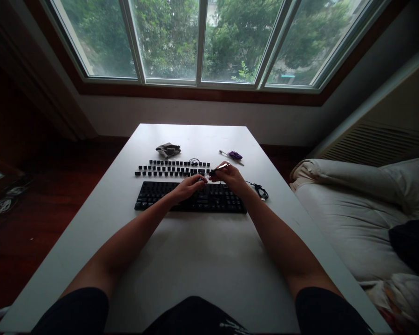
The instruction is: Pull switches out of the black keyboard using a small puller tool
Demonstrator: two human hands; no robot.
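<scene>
A black keyboard [153, 194] lies across the white table in front of me. My left hand [190, 185] is over its upper middle, fingertips pinched together; whatever sits between them is too small to make out. Just to the right, my right hand [230, 177] grips a slim dark tool [220, 167] with a shiny metal part, its end close to my left fingertips. Behind the keyboard, loose black keycaps [164, 169] stand in several rows. A small dark wire loop [194, 161] lies among the back row. My hands hide part of the keyboard's upper edge.
A crumpled grey cloth [168, 150] lies at the back left of the white table [202, 251]. At the back right are a purple item [235, 155] and a thin light stick [225, 152]. A coiled black cable [261, 191] rests right of the keyboard. A pale sofa [349, 218] stands alongside.
</scene>
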